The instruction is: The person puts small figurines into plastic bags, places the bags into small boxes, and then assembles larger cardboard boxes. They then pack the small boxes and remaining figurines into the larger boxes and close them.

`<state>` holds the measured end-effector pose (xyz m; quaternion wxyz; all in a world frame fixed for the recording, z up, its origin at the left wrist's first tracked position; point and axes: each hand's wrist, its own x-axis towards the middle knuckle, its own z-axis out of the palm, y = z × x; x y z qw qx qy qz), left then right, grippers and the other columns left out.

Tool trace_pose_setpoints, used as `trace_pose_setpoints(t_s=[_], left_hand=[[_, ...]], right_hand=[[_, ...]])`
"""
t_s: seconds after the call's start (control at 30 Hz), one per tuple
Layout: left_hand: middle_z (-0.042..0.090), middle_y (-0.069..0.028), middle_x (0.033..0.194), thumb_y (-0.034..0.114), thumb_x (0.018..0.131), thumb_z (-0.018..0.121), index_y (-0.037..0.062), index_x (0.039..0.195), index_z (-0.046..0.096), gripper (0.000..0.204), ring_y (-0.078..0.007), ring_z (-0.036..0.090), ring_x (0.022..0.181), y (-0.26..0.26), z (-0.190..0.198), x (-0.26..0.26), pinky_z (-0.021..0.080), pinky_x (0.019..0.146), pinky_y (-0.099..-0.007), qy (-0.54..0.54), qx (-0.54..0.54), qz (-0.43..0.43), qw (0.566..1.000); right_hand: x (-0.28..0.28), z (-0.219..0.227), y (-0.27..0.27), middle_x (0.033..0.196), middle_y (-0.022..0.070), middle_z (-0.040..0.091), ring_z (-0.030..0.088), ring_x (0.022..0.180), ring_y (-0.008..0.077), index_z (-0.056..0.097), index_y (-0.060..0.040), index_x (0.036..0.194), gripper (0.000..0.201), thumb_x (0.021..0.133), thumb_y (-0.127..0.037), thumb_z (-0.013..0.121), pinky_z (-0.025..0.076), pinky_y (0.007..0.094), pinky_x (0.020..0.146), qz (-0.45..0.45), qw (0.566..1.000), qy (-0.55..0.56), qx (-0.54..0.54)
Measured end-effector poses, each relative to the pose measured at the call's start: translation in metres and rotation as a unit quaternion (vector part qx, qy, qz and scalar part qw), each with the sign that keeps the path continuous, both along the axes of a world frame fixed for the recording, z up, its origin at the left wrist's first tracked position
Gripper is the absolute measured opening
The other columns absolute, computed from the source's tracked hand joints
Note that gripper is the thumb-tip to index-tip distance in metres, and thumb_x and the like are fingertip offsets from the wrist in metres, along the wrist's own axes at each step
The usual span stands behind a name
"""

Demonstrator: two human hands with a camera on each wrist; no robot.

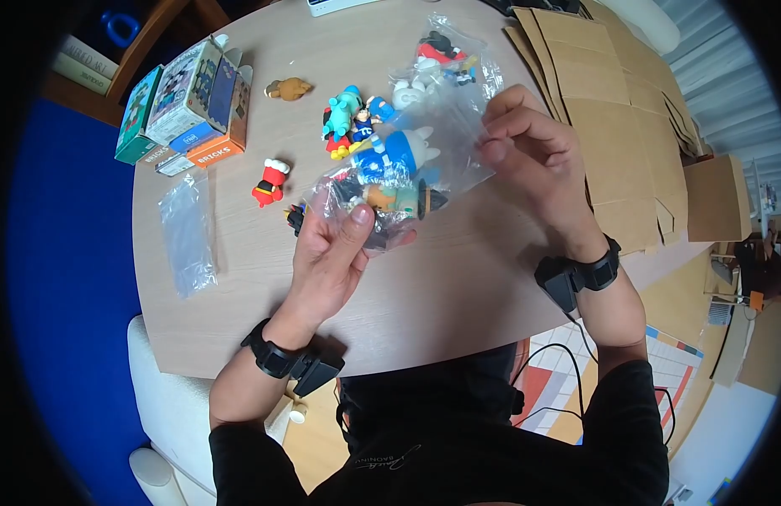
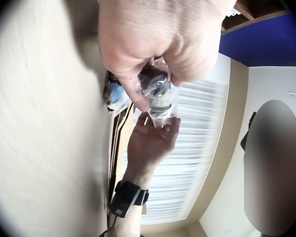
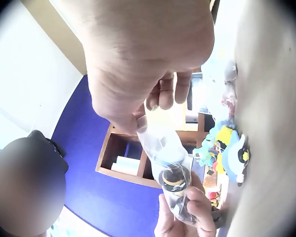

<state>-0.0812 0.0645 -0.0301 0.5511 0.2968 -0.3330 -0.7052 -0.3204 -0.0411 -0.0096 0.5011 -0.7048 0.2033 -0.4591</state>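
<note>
A clear plastic bag (image 1: 459,160) stretches between my two hands above the table. Inside its lower end lies a small toy figure (image 1: 392,201) with brown, green and black parts. My left hand (image 1: 323,266) grips that end, thumb over the plastic. At the bag's other end, my right hand (image 1: 534,156) pinches the edge between thumb and fingers. The right wrist view shows the dark figure (image 3: 174,178) through the plastic, near the left hand's fingers (image 3: 200,210). A blue and white figure (image 1: 399,156) shows behind the bag in the head view.
Several toy figures lie beyond my hands, among them a turquoise one (image 1: 341,112), a red one (image 1: 271,183) and a brown one (image 1: 287,88). Another bag (image 1: 188,236) lies flat at left, near stacked toy boxes (image 1: 188,105). Folded cardboard (image 1: 609,110) stands at right.
</note>
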Motion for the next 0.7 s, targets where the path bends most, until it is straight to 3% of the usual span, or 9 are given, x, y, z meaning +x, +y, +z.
trace_pose_setpoints(t_s=[0.07,0.17,0.27,0.37,0.47,0.57,0.7], left_hand=[[0.055,-0.0119,0.131,0.021,0.101,0.052,0.0072,0.141,0.032,0.047,-0.0255,0.058,0.118,0.001,0.0,0.001,0.054,0.095,-0.0438,-0.008,-0.003,-0.002,1.0],[0.056,-0.0122,0.129,0.024,0.1,0.053,0.0057,0.14,0.033,0.048,-0.0255,0.06,0.116,0.001,0.004,0.002,0.055,0.093,-0.043,-0.024,-0.033,0.0,0.999],[0.056,-0.0128,0.129,0.025,0.1,0.053,0.0045,0.14,0.033,0.049,-0.0244,0.061,0.114,0.002,0.003,0.004,0.057,0.087,-0.0421,-0.016,-0.046,-0.012,0.999],[0.054,-0.0126,0.13,0.022,0.1,0.053,0.0042,0.141,0.033,0.049,-0.0234,0.058,0.116,0.005,0.001,0.009,0.054,0.091,-0.041,0.034,-0.054,-0.033,0.997],[0.052,-0.0113,0.133,0.022,0.097,0.056,0.003,0.142,0.033,0.054,-0.0222,0.053,0.121,0.008,0.003,0.008,0.048,0.098,-0.0395,0.016,-0.073,-0.007,0.997],[0.053,-0.0097,0.129,0.022,0.093,0.061,0.0014,0.137,0.038,0.053,-0.0197,0.052,0.12,0.013,0.0,0.007,0.043,0.099,-0.0348,-0.028,-0.041,0.021,0.999],[0.054,-0.0068,0.114,0.018,0.088,0.063,0.0022,0.127,0.044,0.046,-0.0139,0.053,0.106,0.013,0.002,0.01,0.043,0.09,-0.0287,-0.083,-0.044,0.017,0.995]], right_hand=[[0.0,-0.002,0.0,0.122,0.0106,0.054,0.051,0.11,0.0159,0.068,-0.0001,0.096,0.017,0.087,0.001,0.053,0.04,0.0296,0.094,0.064,0.992,-0.072,0.079],[0.003,0.006,0.001,0.13,0.0109,0.047,0.046,0.118,0.0159,0.069,-0.0009,0.098,0.027,0.081,0.003,0.048,0.036,0.0301,0.099,0.1,0.978,-0.068,0.169],[0.001,-0.004,-0.002,0.133,0.0125,0.049,0.048,0.122,0.0245,0.068,0.0011,0.094,0.017,0.088,-0.005,0.054,0.035,0.0357,0.105,0.077,0.988,0.007,0.132],[0.003,-0.001,-0.001,0.124,0.0086,0.058,0.056,0.112,0.0212,0.069,-0.0003,0.1,0.017,0.085,0.002,0.06,0.042,0.0314,0.1,0.115,0.974,0.078,0.177],[0.012,-0.001,0.007,0.107,0.0049,0.062,0.058,0.099,0.0163,0.07,-0.0021,0.104,0.023,0.081,0.004,0.067,0.044,0.0282,0.092,0.121,0.981,0.11,0.108],[0.013,-0.003,0.011,0.116,0.0041,0.062,0.059,0.104,0.0157,0.069,-0.004,0.108,0.038,0.074,-0.008,0.083,0.046,0.0294,0.093,0.118,0.975,0.153,0.11],[0.019,0.002,0.022,0.115,0.0037,0.062,0.058,0.104,0.0155,0.066,-0.0045,0.114,0.046,0.072,-0.01,0.085,0.046,0.0297,0.092,0.094,0.972,0.159,0.148]])
